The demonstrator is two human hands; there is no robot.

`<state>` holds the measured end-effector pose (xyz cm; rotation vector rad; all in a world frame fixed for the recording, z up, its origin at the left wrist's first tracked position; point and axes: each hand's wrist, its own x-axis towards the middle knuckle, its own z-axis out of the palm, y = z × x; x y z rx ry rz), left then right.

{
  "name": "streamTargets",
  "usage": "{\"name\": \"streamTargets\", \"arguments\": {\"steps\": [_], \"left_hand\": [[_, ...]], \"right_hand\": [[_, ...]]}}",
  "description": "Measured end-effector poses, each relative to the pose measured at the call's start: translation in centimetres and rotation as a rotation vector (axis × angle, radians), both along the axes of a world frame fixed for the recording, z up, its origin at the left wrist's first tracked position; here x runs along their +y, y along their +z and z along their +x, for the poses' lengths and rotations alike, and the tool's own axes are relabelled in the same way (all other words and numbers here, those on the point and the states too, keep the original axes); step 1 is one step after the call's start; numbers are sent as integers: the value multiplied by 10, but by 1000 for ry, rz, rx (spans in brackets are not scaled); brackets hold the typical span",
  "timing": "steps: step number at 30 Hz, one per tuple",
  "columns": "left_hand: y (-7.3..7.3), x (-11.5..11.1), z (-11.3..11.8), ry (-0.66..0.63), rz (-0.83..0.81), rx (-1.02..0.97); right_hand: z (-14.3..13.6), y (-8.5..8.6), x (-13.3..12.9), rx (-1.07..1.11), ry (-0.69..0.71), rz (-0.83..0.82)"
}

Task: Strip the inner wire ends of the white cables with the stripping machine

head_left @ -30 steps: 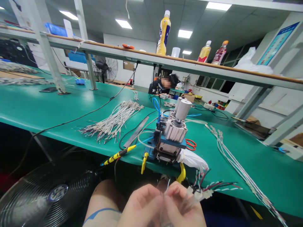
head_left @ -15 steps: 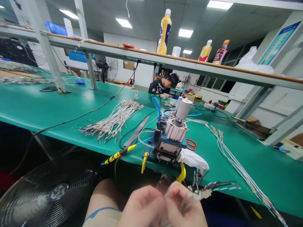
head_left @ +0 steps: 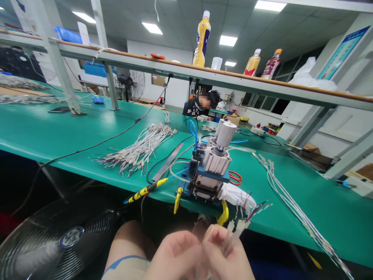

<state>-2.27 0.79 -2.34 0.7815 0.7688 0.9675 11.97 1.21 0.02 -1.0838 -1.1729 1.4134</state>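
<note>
My left hand (head_left: 177, 254) and my right hand (head_left: 225, 252) meet at the bottom centre, fingertips pinched together over my lap, slightly blurred. A bundle of white cables (head_left: 237, 231) with stripped red, black and white wire ends sticks up from my right hand. What my left fingertips pinch is too blurred to name. Just beyond my hands a metal press with cylinders (head_left: 214, 163) stands at the table edge. Left of it lies a pile of white cables (head_left: 145, 146); to the right a long cable bundle (head_left: 291, 198) stretches down the green table (head_left: 93, 128).
A metal ruler (head_left: 168, 161), yellow-black handle (head_left: 147, 191), orange-red loops (head_left: 235, 177) and white cloth (head_left: 237, 194) surround the press. A floor fan (head_left: 71, 237) stands at lower left. Bottles (head_left: 202, 42) stand on the shelf (head_left: 140, 64). A person (head_left: 201, 104) sits beyond the table.
The wire ends by my right hand have swung up and to the left, now pointing more upright. Both hands stay close together in nearly the same place.
</note>
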Motion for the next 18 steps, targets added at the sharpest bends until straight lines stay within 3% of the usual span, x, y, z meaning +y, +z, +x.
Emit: {"name": "streamTargets", "arguments": {"steps": [7, 13, 18], "left_hand": [[4, -1, -3, 38, -50, 84], [5, 1, -1, 97, -17, 16], [9, -2, -1, 191, 96, 123]], "right_hand": [[1, -10, 0, 16, -16, -29], [-5, -4, -2, 143, -74, -103], [-8, -7, -4, 146, -171, -95]]}}
